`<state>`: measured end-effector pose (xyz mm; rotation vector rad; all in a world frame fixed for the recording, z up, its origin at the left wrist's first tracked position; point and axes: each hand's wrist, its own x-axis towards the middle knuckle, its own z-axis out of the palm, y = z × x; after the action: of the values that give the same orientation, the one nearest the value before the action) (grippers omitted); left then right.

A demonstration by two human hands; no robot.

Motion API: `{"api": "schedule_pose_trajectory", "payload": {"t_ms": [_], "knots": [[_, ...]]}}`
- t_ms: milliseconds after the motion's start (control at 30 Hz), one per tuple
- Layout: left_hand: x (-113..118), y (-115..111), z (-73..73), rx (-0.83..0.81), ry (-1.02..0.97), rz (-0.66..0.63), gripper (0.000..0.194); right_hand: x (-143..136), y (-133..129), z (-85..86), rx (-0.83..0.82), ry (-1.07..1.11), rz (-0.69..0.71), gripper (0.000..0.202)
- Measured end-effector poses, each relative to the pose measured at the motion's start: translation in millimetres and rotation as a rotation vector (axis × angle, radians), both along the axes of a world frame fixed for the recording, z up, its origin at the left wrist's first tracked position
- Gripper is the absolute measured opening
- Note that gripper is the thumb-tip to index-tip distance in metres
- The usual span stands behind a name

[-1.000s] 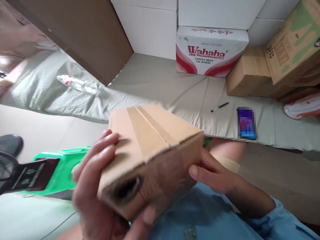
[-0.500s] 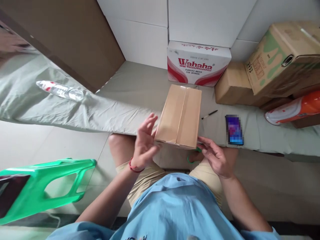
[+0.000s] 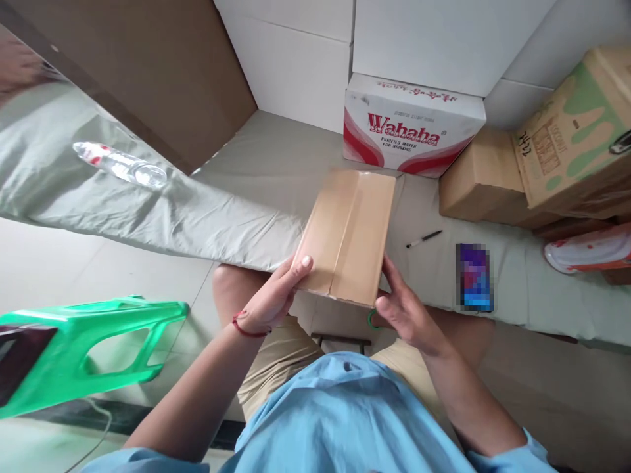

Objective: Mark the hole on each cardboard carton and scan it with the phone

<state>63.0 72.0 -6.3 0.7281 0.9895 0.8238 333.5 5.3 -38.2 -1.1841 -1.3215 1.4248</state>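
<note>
A closed brown cardboard box (image 3: 348, 236) with a lengthwise taped seam stands at the front edge of the cloth-covered surface, its near end tilted toward me. My left hand (image 3: 279, 295), with a red string bracelet at the wrist, grips the box's near left corner, thumb on top and fingers hidden behind the side. On the right, my right hand (image 3: 407, 309) touches the near right side of the box with its fingers, the thumb apart near the corner. A pen (image 3: 424, 239) and a phone (image 3: 474, 277) with a blurred screen lie to the right.
A Wahaha carton (image 3: 409, 128) stands by the wall, with more cartons (image 3: 557, 148) and an orange-white package (image 3: 591, 249) at right. A plastic bottle (image 3: 121, 165) lies at left on the cloth (image 3: 231, 223), below a large brown panel. A green stool (image 3: 64, 348) stands at lower left.
My left hand has closed on the box's near left corner, and my right hand has come up along its right side. The box has turned slightly. The view has shifted a little.
</note>
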Motion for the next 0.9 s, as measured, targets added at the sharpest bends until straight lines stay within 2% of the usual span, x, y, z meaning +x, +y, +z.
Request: {"api": "schedule_pose_trajectory", "payload": {"t_ms": [67,133,233,300,367,467,567,633,767,900], "knots": [[-2.7,4.8,8.6,0.063,0.124,0.103,0.078,-15.0,23.0,-5.6,-0.006,0.083,0.102,0.101],[-14.5,16.5,15.7,0.191,0.308,0.222,0.079,-30.8,47.6,-14.4,0.012,0.128,0.192,0.106],[-38.4,37.4,22.5,0.488,0.736,0.425,0.079,-51.1,75.2,-23.2,0.109,0.003,0.287,0.097],[-49.7,45.5,24.7,0.610,1.082,0.492,0.088,-57.8,81.6,-23.9,0.197,-0.105,0.308,0.084],[-53.1,47.8,25.8,0.685,1.287,0.395,0.103,-55.0,79.1,-24.7,0.263,-0.177,0.267,0.072],[-44.8,48.3,29.0,0.777,1.397,0.141,0.121,-32.2,67.9,-34.8,0.317,-0.328,0.057,0.057],[-28.8,55.7,38.0,0.744,1.544,-0.054,0.128,4.0,57.9,-54.3,0.381,-0.518,-0.187,0.047],[-17.7,64.8,45.6,0.717,1.577,-0.165,0.130,26.9,52.8,-67.7,0.415,-0.623,-0.283,0.043],[-2.6,87.2,58.6,0.698,1.588,-0.303,0.132,53.4,43.0,-87.8,0.436,-0.722,-0.359,0.039],[-10.7,120.1,73.7,0.638,1.601,-0.358,0.130,56.7,36.2,-94.8,0.472,-0.774,-0.337,0.032]]}}
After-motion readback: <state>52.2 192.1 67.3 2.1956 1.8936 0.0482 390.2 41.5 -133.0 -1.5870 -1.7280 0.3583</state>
